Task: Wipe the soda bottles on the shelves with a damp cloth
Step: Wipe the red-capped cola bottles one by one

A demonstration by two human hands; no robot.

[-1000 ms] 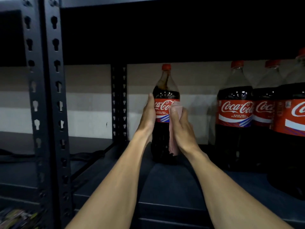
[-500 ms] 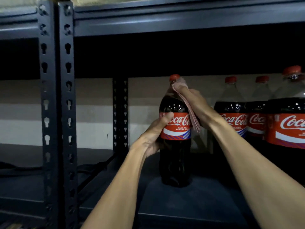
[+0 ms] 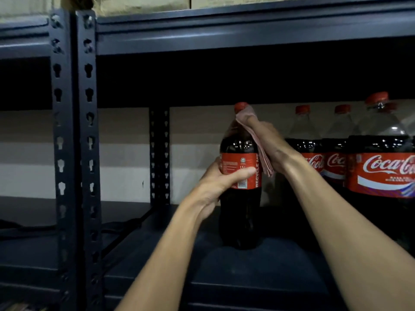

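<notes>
A cola bottle (image 3: 240,212) with a red cap and red label stands upright on the dark metal shelf (image 3: 224,272), apart from the others. My left hand (image 3: 219,182) grips it around the label, thumb across the front. My right hand (image 3: 267,142) holds a pink cloth (image 3: 258,142) pressed against the bottle's neck and right shoulder, just under the cap. The cloth hangs folded down to the label's top edge.
Three more cola bottles (image 3: 381,176) stand in a group at the right of the same shelf. A perforated upright post (image 3: 74,153) rises at the left, another post (image 3: 159,153) at the back. The shelf above (image 3: 247,34) carries cardboard boxes.
The bottle has turned, so the label's back with the barcode now faces me. My right hand with the cloth rose from the label to the neck. The view came closer.
</notes>
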